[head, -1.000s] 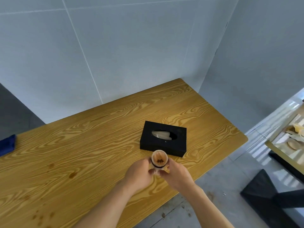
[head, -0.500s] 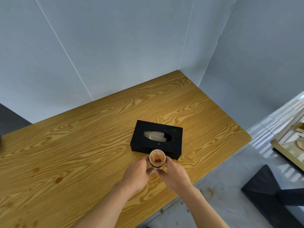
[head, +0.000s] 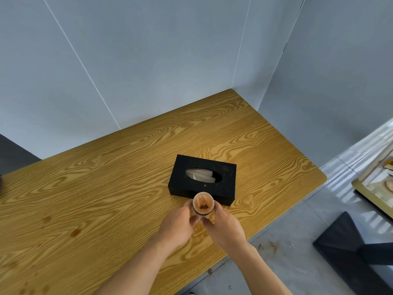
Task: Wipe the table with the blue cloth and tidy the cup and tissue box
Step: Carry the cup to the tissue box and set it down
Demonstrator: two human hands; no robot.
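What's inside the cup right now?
The cup, held by the left hand and right hand, shows a brownish stained inside with a dark residue patch at the bottom. Its lower outside is covered by fingers.

Cup on table, before tissue box (between both hands).

I can read no writing anywhere here. The black tissue box just beyond my hands shows no brand or label on its top or near side, and the cup I hold carries only a dark band, no print. The worktop bears no markings either.
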